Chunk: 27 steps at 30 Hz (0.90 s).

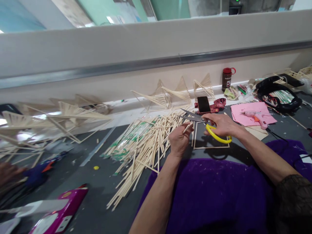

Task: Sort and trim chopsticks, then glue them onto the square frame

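Note:
My right hand (pixel 219 124) grips a pair of scissors (pixel 218 136) with yellow handles. Their blades are parted and point left, above the stick pile's right end. Just below the blades, my left hand (pixel 179 138) is closed around a thin wooden stick (pixel 188 127), whose end pokes out toward the scissors. A large heap of loose wooden sticks (pixel 148 143) spreads to the left of my left hand. Under the scissors, a square frame of sticks (pixel 211 148) lies on the dark table, partly hidden by my hands.
Stick models (pixel 175 94) line the wall. A phone (pixel 203 105), a bottle (pixel 227 79) and a pink glue gun (pixel 255 117) on pink paper lie beyond my right hand. At far left, another person's hand (pixel 9 177) is beside a blue glue gun (pixel 36 175). Purple cloth (pixel 214 195) covers the near side.

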Each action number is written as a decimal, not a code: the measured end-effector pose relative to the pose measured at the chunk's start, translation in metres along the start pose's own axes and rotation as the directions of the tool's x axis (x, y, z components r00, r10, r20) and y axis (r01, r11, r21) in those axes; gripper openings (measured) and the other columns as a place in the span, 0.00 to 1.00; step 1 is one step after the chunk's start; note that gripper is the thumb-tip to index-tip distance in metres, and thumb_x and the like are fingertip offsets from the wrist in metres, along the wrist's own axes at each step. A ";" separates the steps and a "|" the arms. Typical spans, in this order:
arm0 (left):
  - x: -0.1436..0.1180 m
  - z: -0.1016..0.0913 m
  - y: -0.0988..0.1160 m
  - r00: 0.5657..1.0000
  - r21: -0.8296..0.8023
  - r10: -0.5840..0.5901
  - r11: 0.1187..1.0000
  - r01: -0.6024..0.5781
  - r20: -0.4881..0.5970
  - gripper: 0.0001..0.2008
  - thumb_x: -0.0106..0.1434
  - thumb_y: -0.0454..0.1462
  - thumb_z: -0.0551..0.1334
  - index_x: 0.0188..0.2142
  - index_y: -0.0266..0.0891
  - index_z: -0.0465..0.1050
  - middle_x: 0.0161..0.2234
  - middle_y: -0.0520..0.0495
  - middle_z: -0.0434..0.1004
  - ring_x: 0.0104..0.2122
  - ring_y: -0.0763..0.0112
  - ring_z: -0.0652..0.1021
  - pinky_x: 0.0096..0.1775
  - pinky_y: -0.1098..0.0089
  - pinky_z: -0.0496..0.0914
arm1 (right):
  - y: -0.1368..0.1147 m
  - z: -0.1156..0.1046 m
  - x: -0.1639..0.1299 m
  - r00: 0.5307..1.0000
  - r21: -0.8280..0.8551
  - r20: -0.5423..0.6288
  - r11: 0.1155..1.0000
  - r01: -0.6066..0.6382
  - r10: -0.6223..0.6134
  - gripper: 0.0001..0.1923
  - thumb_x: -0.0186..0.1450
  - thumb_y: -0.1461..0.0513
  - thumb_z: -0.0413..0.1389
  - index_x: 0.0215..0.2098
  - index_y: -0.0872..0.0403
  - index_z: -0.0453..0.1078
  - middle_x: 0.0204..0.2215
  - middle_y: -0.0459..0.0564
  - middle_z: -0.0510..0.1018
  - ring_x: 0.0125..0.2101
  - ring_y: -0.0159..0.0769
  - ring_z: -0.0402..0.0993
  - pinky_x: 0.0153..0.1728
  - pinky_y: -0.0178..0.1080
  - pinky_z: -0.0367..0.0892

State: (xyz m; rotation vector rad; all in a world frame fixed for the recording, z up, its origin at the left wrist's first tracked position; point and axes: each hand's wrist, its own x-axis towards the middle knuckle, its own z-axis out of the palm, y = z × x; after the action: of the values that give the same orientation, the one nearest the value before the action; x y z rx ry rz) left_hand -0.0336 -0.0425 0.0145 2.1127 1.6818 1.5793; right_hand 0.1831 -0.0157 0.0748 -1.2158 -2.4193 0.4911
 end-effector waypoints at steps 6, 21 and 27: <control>-0.001 0.000 0.000 0.999 0.016 0.033 0.999 -0.033 -0.010 0.14 0.66 0.44 0.60 0.29 0.43 0.80 0.29 0.50 0.84 0.31 0.69 0.83 0.37 0.71 0.74 | -0.002 -0.008 -0.002 0.998 0.047 0.058 0.999 0.009 -0.012 0.29 0.59 0.49 0.62 0.56 0.49 0.70 0.37 0.49 0.77 0.34 0.37 0.71 0.33 0.37 0.57; 0.000 -0.001 0.001 0.999 0.019 0.038 0.999 -0.038 0.020 0.15 0.66 0.43 0.59 0.26 0.42 0.78 0.27 0.50 0.83 0.28 0.71 0.81 0.33 0.73 0.71 | 0.005 0.002 0.001 1.000 -0.027 0.026 1.000 0.010 -0.009 0.25 0.63 0.60 0.56 0.59 0.49 0.70 0.30 0.47 0.78 0.29 0.34 0.68 0.30 0.34 0.54; 0.000 0.001 0.003 0.999 0.046 -0.033 0.998 0.031 0.040 0.15 0.65 0.44 0.59 0.26 0.42 0.77 0.26 0.50 0.82 0.28 0.70 0.81 0.34 0.73 0.71 | 0.001 -0.002 0.000 1.000 -0.032 0.019 0.999 -0.001 0.001 0.22 0.62 0.60 0.56 0.55 0.49 0.73 0.29 0.47 0.77 0.27 0.34 0.66 0.30 0.34 0.53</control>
State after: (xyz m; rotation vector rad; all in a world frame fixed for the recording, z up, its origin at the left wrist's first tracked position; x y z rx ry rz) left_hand -0.0303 -0.0431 0.0159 2.1128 1.7457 1.4931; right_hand 0.1845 -0.0145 0.0756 -1.2312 -2.4515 0.4679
